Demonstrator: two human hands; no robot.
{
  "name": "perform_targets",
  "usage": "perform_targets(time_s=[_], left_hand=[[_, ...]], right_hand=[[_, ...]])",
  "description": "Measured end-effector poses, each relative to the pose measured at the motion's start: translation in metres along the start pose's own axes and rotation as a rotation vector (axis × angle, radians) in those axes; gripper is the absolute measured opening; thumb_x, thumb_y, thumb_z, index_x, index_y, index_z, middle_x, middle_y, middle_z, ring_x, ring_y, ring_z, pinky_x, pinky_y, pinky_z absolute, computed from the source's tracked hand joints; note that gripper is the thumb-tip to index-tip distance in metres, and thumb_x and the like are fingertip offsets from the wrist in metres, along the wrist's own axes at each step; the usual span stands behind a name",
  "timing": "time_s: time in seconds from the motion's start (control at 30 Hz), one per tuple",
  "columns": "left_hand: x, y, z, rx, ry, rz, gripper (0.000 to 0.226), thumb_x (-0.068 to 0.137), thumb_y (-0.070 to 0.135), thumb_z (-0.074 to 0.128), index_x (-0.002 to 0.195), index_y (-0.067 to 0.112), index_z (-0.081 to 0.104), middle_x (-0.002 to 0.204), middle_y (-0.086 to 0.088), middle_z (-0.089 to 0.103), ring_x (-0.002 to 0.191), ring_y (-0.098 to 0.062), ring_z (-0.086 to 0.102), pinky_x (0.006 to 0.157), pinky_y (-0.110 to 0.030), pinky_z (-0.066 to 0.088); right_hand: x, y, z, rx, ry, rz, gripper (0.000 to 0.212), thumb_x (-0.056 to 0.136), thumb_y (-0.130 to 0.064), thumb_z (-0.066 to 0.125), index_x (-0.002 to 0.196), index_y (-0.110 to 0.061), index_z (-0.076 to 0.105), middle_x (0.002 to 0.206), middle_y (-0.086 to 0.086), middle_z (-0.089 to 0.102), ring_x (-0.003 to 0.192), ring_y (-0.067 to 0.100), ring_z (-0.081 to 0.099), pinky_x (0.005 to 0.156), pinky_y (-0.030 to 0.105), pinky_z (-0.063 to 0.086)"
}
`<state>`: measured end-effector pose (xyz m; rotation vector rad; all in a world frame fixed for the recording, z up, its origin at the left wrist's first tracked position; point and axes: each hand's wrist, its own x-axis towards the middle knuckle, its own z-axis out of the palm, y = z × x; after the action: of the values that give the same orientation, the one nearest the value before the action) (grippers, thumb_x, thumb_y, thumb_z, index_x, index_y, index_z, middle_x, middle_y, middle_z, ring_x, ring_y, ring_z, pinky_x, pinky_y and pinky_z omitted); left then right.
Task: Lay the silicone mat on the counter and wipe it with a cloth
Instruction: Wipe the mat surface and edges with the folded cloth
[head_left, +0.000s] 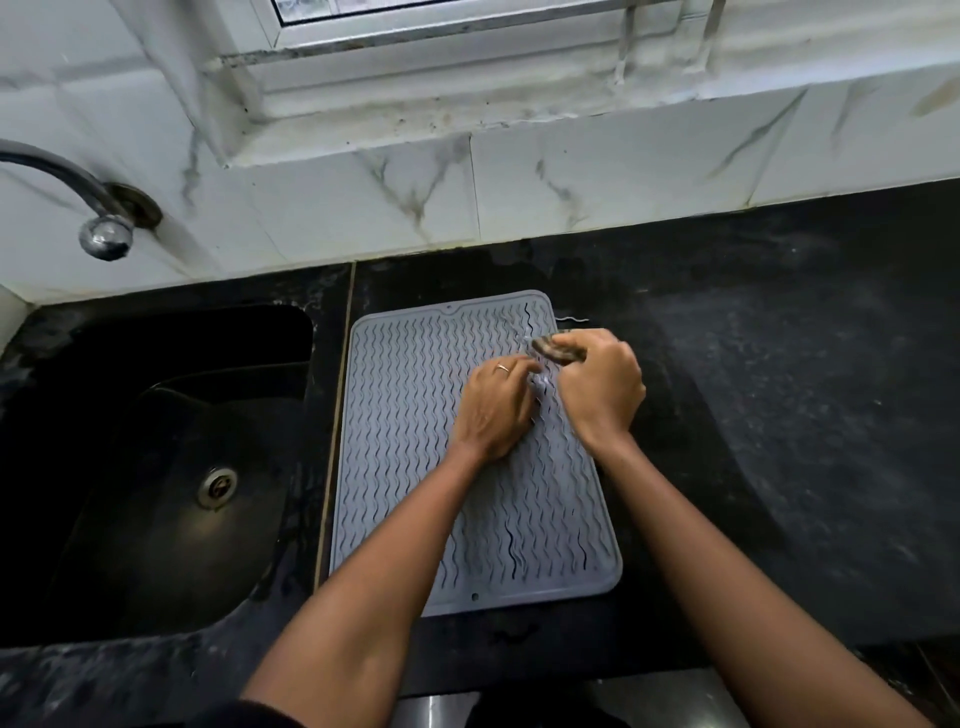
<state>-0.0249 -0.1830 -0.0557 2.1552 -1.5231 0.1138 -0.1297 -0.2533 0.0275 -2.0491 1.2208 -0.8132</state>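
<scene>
Condition: the silicone mat (415, 467) lies flat on the black bench (753, 415), just right of the sink (156, 467), long side running away from the person. The laying step looks complete; wiping looks to be in hand.

Hazards, left to right:

1. Tap (106, 236) and sink. The mat's left edge sits close to the seam beside the basin. A hard stroke toward the left could, in my judgement, slide the mat over that seam toward the sink, since nothing visible pins it.
2. Left hand (493, 410). It rests on the mat near centre, fingers curled, a ring showing; I cannot tell whether it grips anything or only presses the mat down. If it lifts, the mat may creep or buckle under the stroke.
3. Right hand (597, 387). It is closed around a small bunched cloth (558, 349) near the mat's far right corner. The cloth is blurred. Bunched so tightly, it may skip over the wavy ridges and leave the grooves unwiped.
4. Bench to the right. It carries pale smears; a stroke running off the right edge could drag that residue back onto the mat.

Obstructions: none stand on the mat. The tiled wall (519, 197) lies behind its far edge, limiting outward strokes.
</scene>
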Motion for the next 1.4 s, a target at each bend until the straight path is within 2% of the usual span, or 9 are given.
perform_targets(time_s=[0.13,0.33,0.6,0.77,0.97,1.03,1.13,1.23,1.4], left_hand=[[0.009,-0.003,0.008,0.074,-0.327,-0.074,0.047,0.103,0.032,0.03,0.149,0.023,0.028,0.158,0.0,0.026,0.146,-0.022,0.018,0.117,-0.039,0.016],[0.02,-0.011,0.012,0.13,-0.415,-0.248,0.05,0.103,0.031,0.018,0.152,0.022,0.013,0.162,0.002,0.008,0.149,-0.015,0.0,0.12,-0.041,-0.005],[0.023,-0.007,0.007,0.128,-0.463,-0.248,0.052,0.103,0.032,0.019,0.153,0.029,0.003,0.162,0.009,0.002,0.149,-0.016,0.0,0.118,-0.044,-0.004],[0.032,-0.008,-0.003,0.181,-0.555,-0.226,0.052,0.104,0.034,0.016,0.153,0.028,0.0,0.162,0.007,-0.001,0.149,-0.017,-0.002,0.12,-0.047,0.001],[0.012,-0.001,-0.02,0.185,-0.461,-0.24,0.055,0.104,0.034,0.02,0.153,0.019,-0.001,0.162,-0.002,0.003,0.149,-0.021,0.0,0.119,-0.043,0.001],[-0.01,-0.004,-0.025,0.148,-0.428,-0.293,0.055,0.104,0.034,0.021,0.153,0.018,0.002,0.162,-0.004,0.006,0.149,-0.022,0.001,0.12,-0.042,0.0],[-0.05,-0.01,-0.028,0.144,-0.397,-0.347,0.057,0.103,0.039,0.021,0.153,0.02,0.003,0.162,-0.002,0.007,0.149,-0.021,0.001,0.121,-0.043,0.001],[-0.076,-0.013,-0.027,0.15,-0.379,-0.364,0.058,0.102,0.046,0.02,0.153,0.024,0.003,0.162,0.002,0.002,0.149,-0.019,-0.002,0.12,-0.042,-0.003],[-0.076,-0.013,-0.026,0.198,-0.416,-0.385,0.058,0.101,0.047,0.017,0.153,0.025,-0.001,0.162,0.003,-0.003,0.149,-0.019,-0.005,0.119,-0.043,-0.004]], right_hand=[[0.017,0.011,0.013,-0.054,-0.102,-0.068,0.042,0.079,0.002,0.051,0.109,-0.019,0.07,0.119,-0.001,0.066,0.109,0.024,0.056,0.086,0.036,0.05],[0.028,0.032,0.056,-0.446,-0.557,-0.269,0.054,0.095,-0.01,0.042,0.147,-0.016,0.029,0.155,0.009,0.024,0.143,0.032,0.016,0.115,0.045,0.022],[-0.044,0.052,0.018,-0.452,-0.388,-0.381,0.045,0.091,-0.004,0.046,0.136,-0.01,0.044,0.144,0.009,0.044,0.134,0.029,0.033,0.104,0.039,0.035],[-0.11,0.054,-0.024,-0.533,-0.47,-0.332,0.04,0.092,-0.007,0.047,0.131,-0.014,0.052,0.142,0.005,0.046,0.131,0.028,0.037,0.1,0.04,0.038],[-0.068,0.036,-0.036,-0.289,-0.279,-0.138,0.013,0.084,-0.021,0.064,0.088,-0.028,0.074,0.091,-0.006,0.071,0.084,0.017,0.06,0.069,0.03,0.046],[-0.036,0.027,-0.014,-0.191,-0.198,-0.208,0.025,0.085,-0.008,0.059,0.101,-0.022,0.071,0.107,-0.001,0.068,0.099,0.022,0.057,0.077,0.035,0.046],[-0.007,0.022,0.021,-0.392,-0.507,-0.282,0.048,0.087,-0.001,0.049,0.131,-0.019,0.052,0.146,0.007,0.04,0.133,0.032,0.033,0.105,0.047,0.034],[-0.016,0.036,0.039,-0.57,-0.616,-0.35,0.058,0.09,-0.006,0.047,0.144,-0.018,0.033,0.157,0.009,0.019,0.142,0.035,0.014,0.112,0.05,0.023],[-0.094,0.061,0.006,-0.493,-0.376,-0.444,0.045,0.085,-0.004,0.056,0.129,-0.012,0.052,0.141,0.009,0.046,0.129,0.033,0.038,0.098,0.044,0.041]])
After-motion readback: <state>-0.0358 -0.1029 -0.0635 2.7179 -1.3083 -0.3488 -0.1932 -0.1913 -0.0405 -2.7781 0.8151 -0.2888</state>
